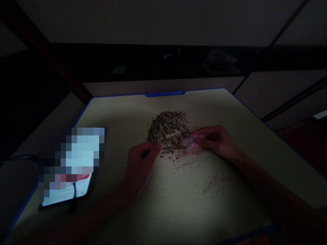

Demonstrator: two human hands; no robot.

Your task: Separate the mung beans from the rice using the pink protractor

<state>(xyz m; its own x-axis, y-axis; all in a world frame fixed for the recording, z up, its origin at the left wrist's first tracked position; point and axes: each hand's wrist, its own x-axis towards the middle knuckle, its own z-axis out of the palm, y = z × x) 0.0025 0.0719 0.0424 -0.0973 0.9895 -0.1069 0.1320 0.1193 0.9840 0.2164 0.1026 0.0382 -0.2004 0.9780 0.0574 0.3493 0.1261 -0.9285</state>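
A loose pile of small dark grains (pixel 166 124), perhaps seeds or beads, is spread over the middle of the light wooden table. My left hand (pixel 140 163) is at the pile's near left edge, thumb and fingers pressed together; anything between them is too small to make out. On the pile's right side, my right hand (pixel 217 141) grips a clear plastic bag with pink-red marks (pixel 190 145). The bag lies low against the tabletop, its left edge touching the grains. Paler small bits (pixel 187 166) are scattered just below the bag.
A second patch of pale bits (pixel 216 183) lies nearer me on the right. At the left, a lit tablet (pixel 66 194), partly pixelated, rests with a cable by it. The table (pixel 120 115) has a blue rim and a blue handle (pixel 165 94) at its far edge. The room is dim.
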